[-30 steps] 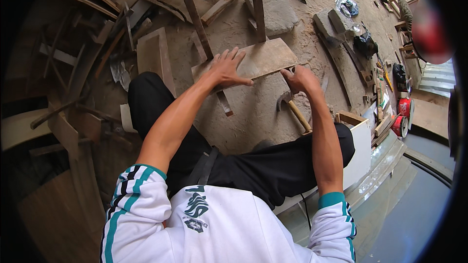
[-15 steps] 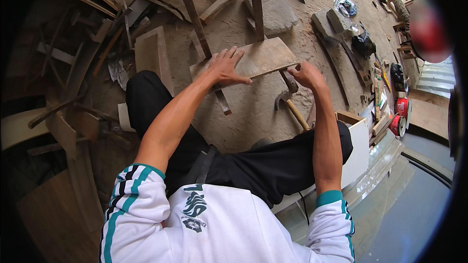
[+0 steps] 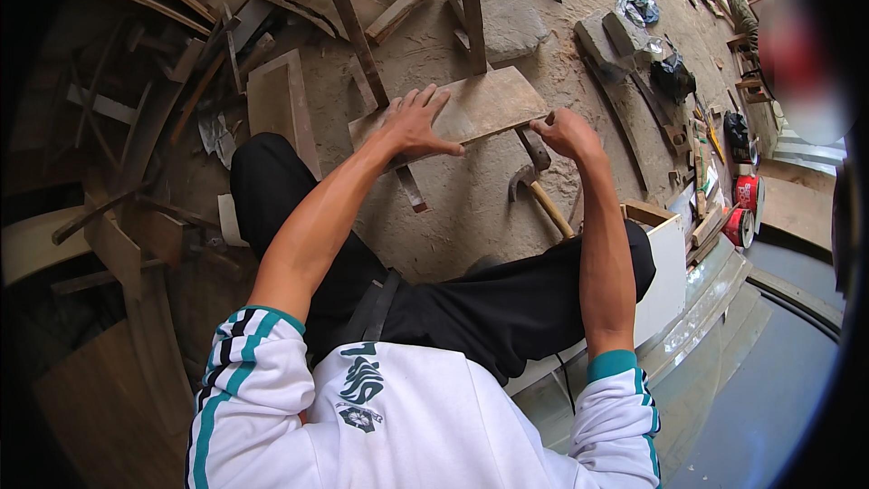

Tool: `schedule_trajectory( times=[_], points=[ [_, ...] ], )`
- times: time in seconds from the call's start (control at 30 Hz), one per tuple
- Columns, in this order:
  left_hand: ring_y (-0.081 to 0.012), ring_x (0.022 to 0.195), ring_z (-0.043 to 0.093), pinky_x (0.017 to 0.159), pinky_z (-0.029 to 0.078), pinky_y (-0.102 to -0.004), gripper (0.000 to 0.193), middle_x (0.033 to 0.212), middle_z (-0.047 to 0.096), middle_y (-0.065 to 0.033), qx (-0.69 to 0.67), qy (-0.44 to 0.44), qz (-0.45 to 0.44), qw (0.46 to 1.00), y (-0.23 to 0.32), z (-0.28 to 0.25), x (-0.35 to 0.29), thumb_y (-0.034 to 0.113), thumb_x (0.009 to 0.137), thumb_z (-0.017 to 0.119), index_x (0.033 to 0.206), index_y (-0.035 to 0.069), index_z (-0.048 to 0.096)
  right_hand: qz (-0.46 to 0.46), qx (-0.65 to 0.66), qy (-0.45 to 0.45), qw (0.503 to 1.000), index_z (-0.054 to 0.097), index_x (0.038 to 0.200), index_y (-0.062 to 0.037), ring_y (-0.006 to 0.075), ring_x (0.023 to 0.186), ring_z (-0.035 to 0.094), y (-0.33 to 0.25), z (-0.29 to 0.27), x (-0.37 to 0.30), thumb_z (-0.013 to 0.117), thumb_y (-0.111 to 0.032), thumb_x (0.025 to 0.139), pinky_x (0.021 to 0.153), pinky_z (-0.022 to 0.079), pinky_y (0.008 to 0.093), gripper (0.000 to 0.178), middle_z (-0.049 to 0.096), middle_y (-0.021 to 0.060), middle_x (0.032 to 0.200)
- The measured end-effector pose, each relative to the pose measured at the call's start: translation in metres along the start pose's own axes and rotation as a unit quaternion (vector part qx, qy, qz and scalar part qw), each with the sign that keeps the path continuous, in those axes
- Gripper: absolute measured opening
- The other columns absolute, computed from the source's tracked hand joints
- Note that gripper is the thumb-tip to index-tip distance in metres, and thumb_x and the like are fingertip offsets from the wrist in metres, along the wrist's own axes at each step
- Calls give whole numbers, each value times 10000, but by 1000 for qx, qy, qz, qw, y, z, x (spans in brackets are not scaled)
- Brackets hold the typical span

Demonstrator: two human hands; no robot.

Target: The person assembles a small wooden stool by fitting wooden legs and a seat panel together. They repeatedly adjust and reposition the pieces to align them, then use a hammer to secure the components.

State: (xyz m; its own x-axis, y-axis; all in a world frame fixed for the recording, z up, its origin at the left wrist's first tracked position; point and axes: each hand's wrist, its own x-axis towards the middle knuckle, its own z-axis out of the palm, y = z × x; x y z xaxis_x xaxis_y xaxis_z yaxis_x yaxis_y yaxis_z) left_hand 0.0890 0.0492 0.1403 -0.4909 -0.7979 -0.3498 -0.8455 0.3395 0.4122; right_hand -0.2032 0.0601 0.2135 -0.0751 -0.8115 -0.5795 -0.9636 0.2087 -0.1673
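A dusty wooden board (image 3: 496, 101) forms the flat top of a small chair-like frame in front of me. Two dark posts (image 3: 471, 14) rise from its far side, and short legs (image 3: 410, 190) show below its near edge. My left hand (image 3: 416, 127) lies spread on the board's left part, thumb along the near edge. At the near right corner, my right hand (image 3: 570, 138) is closed, its thumb and finger pinching the board's edge; anything smaller between them is hidden. Below that corner, a claw hammer (image 3: 549, 210) with a wooden handle lies by my right leg.
Wood scraps and panels (image 3: 136, 263) crowd the left side. Stone slabs (image 3: 498, 23) and blocks (image 3: 615, 41) lie on the dirt floor beyond. To the right are a white-sided wooden box (image 3: 665, 263), red tins (image 3: 742, 217) and a glassy sheet (image 3: 724, 371).
Both hands keep the same hold on the board. The view has shifted very slightly; nothing else has visibly moved.
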Motion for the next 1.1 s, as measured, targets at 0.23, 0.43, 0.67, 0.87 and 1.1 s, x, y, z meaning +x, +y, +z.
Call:
schedule_trajectory(
  times=[0.23,0.43,0.67,0.87,1.1],
  points=[
    [-364,1460,170,1165,169,-519,1231,1589,179,-172,-17,1,-5,1000,-2,-1,0,761,581,693,1539,140,232,17,8,65,998,594,1201,-3,387,1112,607,-7,1,-3,623,-489,882,917,477,495,582,644,246,1154],
    [-365,1463,160,1169,155,-531,1217,1591,173,-167,-12,6,-2,1000,1,0,-1,755,590,699,1539,148,236,-43,13,130,990,559,1280,-77,401,1105,592,-5,13,-3,668,-457,851,922,479,495,583,614,254,1152],
    [-367,1465,150,1175,141,-538,1221,1594,168,-161,-16,8,-8,1000,1,-1,-5,757,585,702,1539,156,234,-33,-44,113,992,589,1283,-153,362,1184,525,-24,14,-18,682,-474,838,934,482,491,556,525,222,1200],
    [-376,1465,143,1174,135,-555,1222,1594,167,-159,-17,12,-11,1000,2,0,-6,761,584,696,1542,164,227,-32,-25,103,994,632,1246,-182,363,1178,528,-21,15,-15,683,-470,840,940,479,490,500,523,199,1188],
    [-388,1462,142,1168,126,-575,1236,1592,174,-160,-23,17,-10,1000,3,3,-8,776,574,692,1540,159,231,-80,-43,150,984,623,1261,-154,391,1063,565,-9,31,-11,676,-440,860,889,490,459,495,533,226,1130]
  ],
)
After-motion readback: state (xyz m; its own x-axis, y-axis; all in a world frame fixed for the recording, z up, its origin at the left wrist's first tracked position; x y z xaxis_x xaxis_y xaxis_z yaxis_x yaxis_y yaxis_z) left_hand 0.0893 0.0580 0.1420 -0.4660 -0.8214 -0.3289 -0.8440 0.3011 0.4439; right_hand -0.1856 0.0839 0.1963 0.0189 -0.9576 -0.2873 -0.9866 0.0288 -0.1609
